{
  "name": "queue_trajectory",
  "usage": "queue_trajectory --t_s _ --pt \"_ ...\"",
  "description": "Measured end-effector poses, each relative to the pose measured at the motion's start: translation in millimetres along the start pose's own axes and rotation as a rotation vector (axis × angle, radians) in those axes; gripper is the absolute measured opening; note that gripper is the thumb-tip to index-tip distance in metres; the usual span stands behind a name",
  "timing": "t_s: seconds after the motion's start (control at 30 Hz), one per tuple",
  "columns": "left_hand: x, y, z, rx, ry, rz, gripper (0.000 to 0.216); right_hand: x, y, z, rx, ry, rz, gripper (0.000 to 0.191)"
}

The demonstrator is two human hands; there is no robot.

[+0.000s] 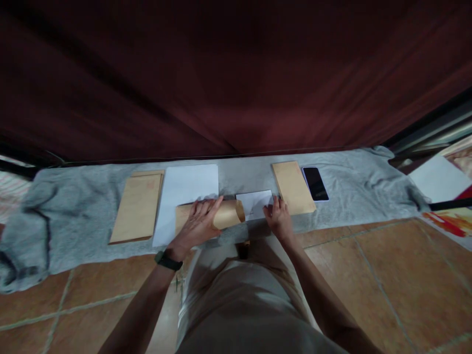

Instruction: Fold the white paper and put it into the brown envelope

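Note:
My left hand point(201, 219), with a dark watch on the wrist, lies over a brown envelope point(226, 215), fingers wrapped across its top. The envelope bulges, and its mouth gapes toward the right. Just beyond that mouth lies a folded white paper point(254, 204) with small marks on it. The fingers of my right hand point(278, 216) are curled at the right edge of this paper, pinching it. Part of a white paper stack point(191, 184) shows beneath and behind the held envelope.
On the left lies a pile of brown envelopes point(138, 209). Another brown envelope point(295, 187) is to the right, beside a phone point(315, 184). All rest on a grey cloth point(361, 191) over a narrow ledge, with a dark red curtain point(236, 88) behind. Tiled floor point(368, 265) shows below.

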State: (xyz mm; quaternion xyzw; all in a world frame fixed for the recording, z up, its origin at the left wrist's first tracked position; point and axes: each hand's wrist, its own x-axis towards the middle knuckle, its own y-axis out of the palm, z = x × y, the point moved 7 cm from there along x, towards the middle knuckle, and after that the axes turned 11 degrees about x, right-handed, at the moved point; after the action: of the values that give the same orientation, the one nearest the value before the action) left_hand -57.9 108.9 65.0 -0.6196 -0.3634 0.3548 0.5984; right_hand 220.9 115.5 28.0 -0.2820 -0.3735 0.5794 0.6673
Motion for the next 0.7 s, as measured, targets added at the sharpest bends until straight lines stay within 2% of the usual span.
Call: queue_trajectory --t_s 0.13,0.3,0.57,0.7 --pt "-2 3 3 -0.004 -0.024 0.010 0.115 1 9 4 -0.115 0.080 0.037 0.064" --pt "-2 4 4 -0.005 -0.031 0.002 0.114 7 11 -2 -0.145 0.204 0.083 0.065" --pt "-3 4 4 -0.012 -0.030 -0.009 0.114 10 11 -12 0.033 0.234 -0.019 0.059" --pt "-3 3 5 -0.022 -0.030 -0.005 0.113 9 11 -17 0.122 0.237 -0.045 0.046"
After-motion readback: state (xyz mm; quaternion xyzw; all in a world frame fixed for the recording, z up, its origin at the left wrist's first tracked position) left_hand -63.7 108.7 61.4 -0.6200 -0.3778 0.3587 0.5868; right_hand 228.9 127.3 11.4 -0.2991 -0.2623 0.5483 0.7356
